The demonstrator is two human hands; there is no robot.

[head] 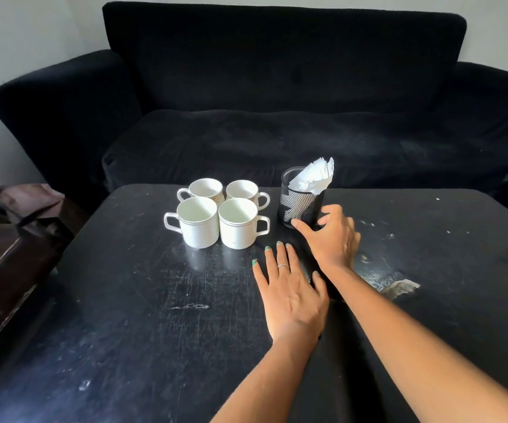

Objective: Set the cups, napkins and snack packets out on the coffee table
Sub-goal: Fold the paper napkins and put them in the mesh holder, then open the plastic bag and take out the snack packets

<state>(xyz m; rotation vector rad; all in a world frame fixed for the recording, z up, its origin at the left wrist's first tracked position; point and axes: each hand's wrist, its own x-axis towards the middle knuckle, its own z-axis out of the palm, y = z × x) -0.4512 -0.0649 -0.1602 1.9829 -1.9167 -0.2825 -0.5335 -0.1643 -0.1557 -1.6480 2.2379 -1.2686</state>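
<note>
Four white cups clustered on scratched black tabletop. Left hand flat, fingers straight. Right hand loosely spread, thumb and fingertips touching mesh holder of white napkins, just right of cups.

Table: black, scuffed with pale scratches and white flecks. Sofa: plain black. Cups, four: white; the two nearer ones carry thin dark rim lines, one farther cup a small floral print. Mesh holder: black wire lattice. Napkins: white. Fingers of the left hand: green nail polish, silver ring. Wall: pale grey-white.
</note>
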